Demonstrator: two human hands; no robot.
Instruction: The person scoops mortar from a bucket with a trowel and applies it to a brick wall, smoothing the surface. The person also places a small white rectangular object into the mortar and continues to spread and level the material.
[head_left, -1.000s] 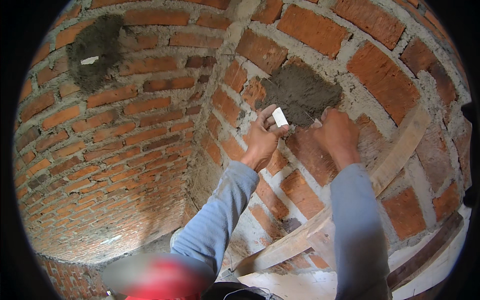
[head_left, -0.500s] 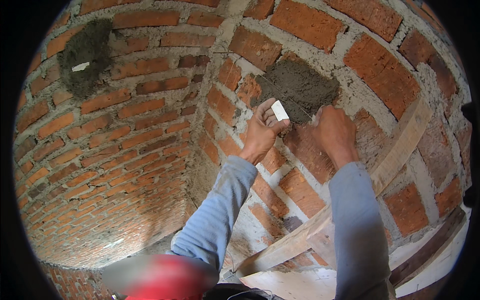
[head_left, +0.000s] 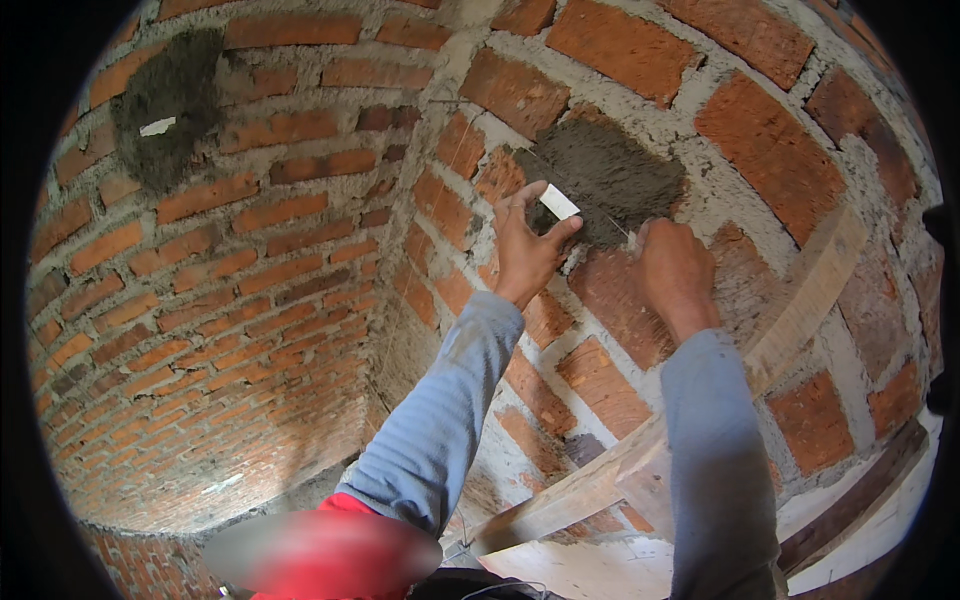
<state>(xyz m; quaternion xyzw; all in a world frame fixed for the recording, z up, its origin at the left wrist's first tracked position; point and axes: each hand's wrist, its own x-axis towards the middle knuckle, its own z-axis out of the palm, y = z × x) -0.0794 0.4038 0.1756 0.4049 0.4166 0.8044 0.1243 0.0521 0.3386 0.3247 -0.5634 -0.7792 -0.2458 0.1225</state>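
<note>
My left hand (head_left: 528, 250) grips a small white rectangular piece (head_left: 559, 202), perhaps tile, between thumb and fingers. It is at the lower left edge of a dark wet mortar patch (head_left: 625, 170) on the brick wall (head_left: 610, 385). A thin string (head_left: 612, 221) runs slantwise across the mortar toward my right hand (head_left: 676, 270). That hand is closed at the patch's lower right edge, its fingertips pinching the string's end. Whether it holds anything else is hidden.
On the left brick wall (head_left: 280, 130) is another mortar patch (head_left: 170, 80) with a white piece (head_left: 157, 127) set in it. A wooden board (head_left: 815, 290) slants past my right forearm. Wooden beams (head_left: 570, 490) cross below. Someone's red garment (head_left: 345, 550) shows at the bottom.
My left hand has moved slightly up and right, bringing the white piece closer over the mortar and tilting it. My right hand stays nearly in place, still closed.
</note>
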